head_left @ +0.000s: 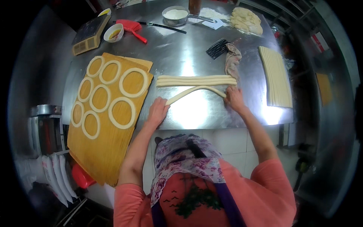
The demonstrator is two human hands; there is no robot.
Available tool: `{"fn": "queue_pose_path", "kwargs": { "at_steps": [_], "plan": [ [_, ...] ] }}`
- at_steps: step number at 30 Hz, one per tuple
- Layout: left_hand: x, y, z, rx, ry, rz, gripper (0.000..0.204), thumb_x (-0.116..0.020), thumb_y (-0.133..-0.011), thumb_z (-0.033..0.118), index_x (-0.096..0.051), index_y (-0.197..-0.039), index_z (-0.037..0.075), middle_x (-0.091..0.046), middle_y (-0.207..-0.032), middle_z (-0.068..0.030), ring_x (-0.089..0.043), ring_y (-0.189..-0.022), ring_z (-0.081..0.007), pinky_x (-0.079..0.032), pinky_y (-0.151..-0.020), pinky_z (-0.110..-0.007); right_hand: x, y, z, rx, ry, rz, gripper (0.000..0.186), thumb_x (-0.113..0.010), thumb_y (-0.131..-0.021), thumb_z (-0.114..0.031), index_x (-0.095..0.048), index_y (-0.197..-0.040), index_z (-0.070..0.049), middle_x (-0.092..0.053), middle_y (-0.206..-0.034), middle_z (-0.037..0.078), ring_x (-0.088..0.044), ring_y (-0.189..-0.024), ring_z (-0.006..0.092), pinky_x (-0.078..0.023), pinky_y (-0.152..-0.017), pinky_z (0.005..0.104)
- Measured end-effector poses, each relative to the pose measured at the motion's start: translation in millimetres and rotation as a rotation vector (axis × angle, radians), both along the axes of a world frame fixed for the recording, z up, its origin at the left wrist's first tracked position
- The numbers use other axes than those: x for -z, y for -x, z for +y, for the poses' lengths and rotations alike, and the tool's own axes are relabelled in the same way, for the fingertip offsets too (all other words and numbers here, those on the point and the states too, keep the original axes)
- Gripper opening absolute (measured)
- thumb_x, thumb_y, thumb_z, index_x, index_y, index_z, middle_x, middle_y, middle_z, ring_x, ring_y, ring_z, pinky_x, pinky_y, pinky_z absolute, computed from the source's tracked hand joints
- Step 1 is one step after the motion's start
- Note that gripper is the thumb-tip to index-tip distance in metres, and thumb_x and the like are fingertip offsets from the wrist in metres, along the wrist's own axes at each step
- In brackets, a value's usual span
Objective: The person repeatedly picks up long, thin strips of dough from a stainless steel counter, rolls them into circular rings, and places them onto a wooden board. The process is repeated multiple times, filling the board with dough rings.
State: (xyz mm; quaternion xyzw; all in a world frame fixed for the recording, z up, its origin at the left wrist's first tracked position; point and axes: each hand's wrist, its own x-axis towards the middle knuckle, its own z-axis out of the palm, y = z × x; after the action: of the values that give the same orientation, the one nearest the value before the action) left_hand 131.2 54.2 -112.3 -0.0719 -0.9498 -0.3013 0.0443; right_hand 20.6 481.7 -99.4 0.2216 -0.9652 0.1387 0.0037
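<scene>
A dough rope (197, 89) arches between my two hands near the front of the steel table. My left hand (157, 108) is closed on its left end, and my right hand (235, 97) grips the other end. Just beyond it, several straight dough strips (196, 80) lie side by side. On the left, a wooden board (104, 157) carries several dough rings (122, 112). A wide row of long dough strips (276, 77) rests at the table's right side. Fingertips of both hands are partly hidden.
Beyond the strips lie a crumpled cloth (233, 60) and a black-striped packet (217, 49). Farther back are a dough lump (246, 20), a flour pan (175, 15), a red brush (130, 28), a small bowl (114, 33) and a scale (90, 34). The table's front edge (211, 128) is close to me.
</scene>
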Motion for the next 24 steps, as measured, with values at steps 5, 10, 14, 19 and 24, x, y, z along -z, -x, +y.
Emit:
{"fn": "queue_pose_path", "kwargs": {
  "at_steps": [5,10,14,19,24],
  "plan": [
    [-16,-29,-15,-0.012,0.001,-0.029,0.025,-0.071,-0.093,0.016,-0.066,-0.114,0.002,-0.06,-0.106,-0.018,-0.06,-0.101,-0.0408,-0.05,-0.087,-0.051,-16,-30,14,0.053,0.066,-0.073,0.034,-0.08,-0.079,-0.012,-0.06,-0.105,-0.01,-0.063,-0.1,0.012,-0.061,-0.105,0.034,-0.043,-0.089,0.0487],
    [-7,-66,-31,0.02,-0.035,0.014,0.035,-0.073,-0.089,0.012,-0.065,-0.121,0.002,-0.061,-0.11,-0.0172,-0.059,-0.102,-0.0409,-0.05,-0.088,-0.05,-14,-64,15,0.12,0.178,-0.246,0.05,-0.086,-0.074,-0.016,-0.062,-0.118,-0.009,-0.067,-0.114,0.012,-0.061,-0.114,0.0356,-0.044,-0.099,0.0498],
    [-6,-70,-41,0.001,-0.093,0.007,0.041,-0.076,-0.084,0.009,-0.065,-0.122,0.001,-0.062,-0.112,-0.0173,-0.06,-0.104,-0.0416,-0.049,-0.09,-0.049,-38,-77,-58,-0.089,0.164,-0.155,0.065,-0.087,-0.072,-0.016,-0.063,-0.131,-0.006,-0.066,-0.123,0.015,-0.06,-0.12,0.036,-0.044,-0.105,0.0483],
    [-2,-64,-43,-0.083,-0.155,-0.088,0.039,-0.081,-0.079,0.006,-0.067,-0.115,0.001,-0.066,-0.107,-0.0156,-0.064,-0.097,-0.037,-0.053,-0.087,-0.041,10,-108,-229,-0.382,0.374,-0.086,0.059,-0.088,-0.069,-0.016,-0.066,-0.122,-0.005,-0.061,-0.119,0.012,-0.059,-0.115,0.0323,-0.044,-0.097,0.0478],
    [3,-69,-45,-0.144,-0.195,-0.062,0.031,-0.081,-0.078,0.006,-0.07,-0.106,0.002,-0.067,-0.097,-0.0154,-0.065,-0.089,-0.0342,-0.052,-0.079,-0.041,20,-104,-288,-0.492,0.289,-0.139,0.024,-0.068,-0.083,-0.012,-0.071,-0.107,-0.007,-0.061,-0.106,0.011,-0.058,-0.11,0.0305,-0.044,-0.093,0.0428]
  ]
}}
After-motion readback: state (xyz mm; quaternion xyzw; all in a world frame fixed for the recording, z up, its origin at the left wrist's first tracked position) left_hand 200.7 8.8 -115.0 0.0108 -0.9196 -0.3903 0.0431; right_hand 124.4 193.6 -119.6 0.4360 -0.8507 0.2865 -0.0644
